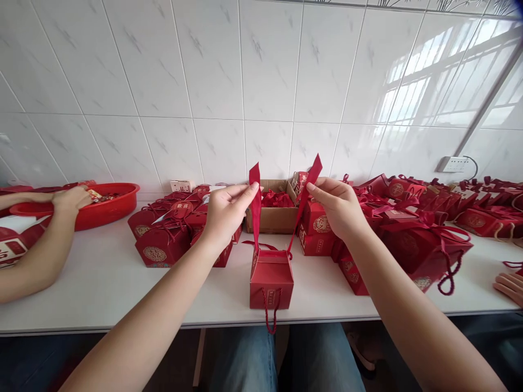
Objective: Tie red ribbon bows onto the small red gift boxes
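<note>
A small red gift box (271, 291) stands upright at the table's front edge, a twisted cord handle (271, 318) hanging down its near side. From its far side a dark red ribbon (255, 215) rises in two strands. My left hand (229, 211) pinches the left strand near its slanted end, between thumb and fingers. The other strand is pinched by my right hand (334, 206), also close to its tip. Both strands are held up above the box and apart from each other.
Behind the box sits an open cardboard carton (267, 222) with red items inside. Red gift boxes (157, 247) cluster at left, more (420, 247) at right. A co-worker's hands reach into a red basin (108, 212) at far left. Another person's hand (510, 286) rests at the right edge.
</note>
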The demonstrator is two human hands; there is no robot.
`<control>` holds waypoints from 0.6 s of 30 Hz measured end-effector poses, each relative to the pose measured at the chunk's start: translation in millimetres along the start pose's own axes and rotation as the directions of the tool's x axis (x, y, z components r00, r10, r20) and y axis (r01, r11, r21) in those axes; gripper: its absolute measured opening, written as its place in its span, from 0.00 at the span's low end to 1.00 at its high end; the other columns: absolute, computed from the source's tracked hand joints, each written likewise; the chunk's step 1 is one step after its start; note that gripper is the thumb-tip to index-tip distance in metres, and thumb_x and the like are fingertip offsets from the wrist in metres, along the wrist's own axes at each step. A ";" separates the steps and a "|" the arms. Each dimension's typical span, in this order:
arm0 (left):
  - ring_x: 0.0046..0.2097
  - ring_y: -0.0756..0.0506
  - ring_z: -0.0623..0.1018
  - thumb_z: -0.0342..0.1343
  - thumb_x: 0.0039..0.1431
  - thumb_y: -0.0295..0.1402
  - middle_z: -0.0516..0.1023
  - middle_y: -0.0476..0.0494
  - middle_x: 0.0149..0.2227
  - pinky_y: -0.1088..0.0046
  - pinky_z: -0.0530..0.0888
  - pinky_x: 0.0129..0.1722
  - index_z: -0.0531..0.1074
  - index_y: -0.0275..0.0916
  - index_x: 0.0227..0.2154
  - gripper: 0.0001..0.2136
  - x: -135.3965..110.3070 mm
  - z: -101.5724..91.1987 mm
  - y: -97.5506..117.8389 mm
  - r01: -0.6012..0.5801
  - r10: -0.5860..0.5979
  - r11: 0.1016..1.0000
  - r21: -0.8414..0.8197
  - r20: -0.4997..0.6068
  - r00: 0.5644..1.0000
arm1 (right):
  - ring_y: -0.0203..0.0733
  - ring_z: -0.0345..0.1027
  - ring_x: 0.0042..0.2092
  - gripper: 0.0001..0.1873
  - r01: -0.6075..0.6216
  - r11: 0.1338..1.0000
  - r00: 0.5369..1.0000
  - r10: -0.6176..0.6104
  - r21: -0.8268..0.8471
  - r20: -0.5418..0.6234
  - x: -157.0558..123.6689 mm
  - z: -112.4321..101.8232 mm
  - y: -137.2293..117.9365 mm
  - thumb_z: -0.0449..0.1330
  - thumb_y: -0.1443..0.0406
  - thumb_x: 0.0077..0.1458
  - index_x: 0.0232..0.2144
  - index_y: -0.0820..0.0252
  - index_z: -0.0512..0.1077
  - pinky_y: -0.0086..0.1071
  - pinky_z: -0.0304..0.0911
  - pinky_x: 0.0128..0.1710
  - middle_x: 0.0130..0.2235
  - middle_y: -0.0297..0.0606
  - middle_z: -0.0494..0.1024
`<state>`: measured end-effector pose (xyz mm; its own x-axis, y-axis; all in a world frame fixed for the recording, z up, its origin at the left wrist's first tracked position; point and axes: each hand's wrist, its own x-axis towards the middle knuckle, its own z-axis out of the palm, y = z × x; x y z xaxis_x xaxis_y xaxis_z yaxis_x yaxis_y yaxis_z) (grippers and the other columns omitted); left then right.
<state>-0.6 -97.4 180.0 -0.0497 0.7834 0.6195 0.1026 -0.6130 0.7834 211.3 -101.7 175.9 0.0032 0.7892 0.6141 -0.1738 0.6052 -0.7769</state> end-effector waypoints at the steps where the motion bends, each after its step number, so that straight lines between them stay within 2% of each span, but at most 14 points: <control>1: 0.25 0.51 0.68 0.61 0.50 0.43 0.73 0.49 0.23 0.76 0.61 0.20 0.80 0.39 0.28 0.12 -0.7 1.0 0.0 -0.008 0.008 1.000 -0.006 -0.007 1.000 | 0.32 0.65 0.33 0.05 0.000 1.000 1.000 0.000 0.000 -0.002 0.7 0.2 -0.7 0.65 0.63 0.50 0.28 0.58 0.76 0.28 0.60 0.36 0.30 0.33 0.75; 6: 0.22 0.53 0.63 0.65 0.47 0.42 0.67 0.52 0.19 0.76 0.60 0.20 0.78 0.38 0.25 0.11 -1.9 6.0 3.7 0.015 -0.017 0.999 -0.040 -0.045 0.999 | 0.32 0.64 0.32 0.05 -0.013 1.000 1.000 0.013 -0.020 -0.002 1.0 -1.2 -1.9 0.65 0.63 0.50 0.27 0.58 0.76 0.28 0.58 0.35 0.29 0.32 0.73; 13: 0.24 0.53 0.63 0.65 0.46 0.41 0.68 0.51 0.20 0.77 0.60 0.22 0.79 0.37 0.25 0.11 -0.5 12.4 6.8 0.034 -0.037 0.991 -0.127 -0.022 0.999 | 0.31 0.62 0.31 0.06 -0.003 0.997 1.000 0.002 -0.078 -0.013 -2.7 -2.4 -3.1 0.64 0.62 0.50 0.26 0.59 0.75 0.27 0.57 0.34 0.28 0.31 0.72; 18: 0.25 0.53 0.64 0.65 0.46 0.42 0.70 0.51 0.22 0.78 0.63 0.24 0.79 0.38 0.26 0.12 -1.8 13.1 7.9 0.050 -0.053 0.991 -0.127 -0.013 0.999 | 0.31 0.60 0.30 0.08 -0.010 0.996 1.000 0.010 -0.093 0.001 -5.0 -2.5 -2.0 0.64 0.61 0.50 0.26 0.59 0.75 0.27 0.56 0.33 0.28 0.31 0.72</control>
<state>13.3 -102.2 184.5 -0.0684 0.8131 0.5781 -0.0265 -0.5807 0.8137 214.2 -106.7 174.1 0.0006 0.7953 0.6062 -0.0812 0.6043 -0.7926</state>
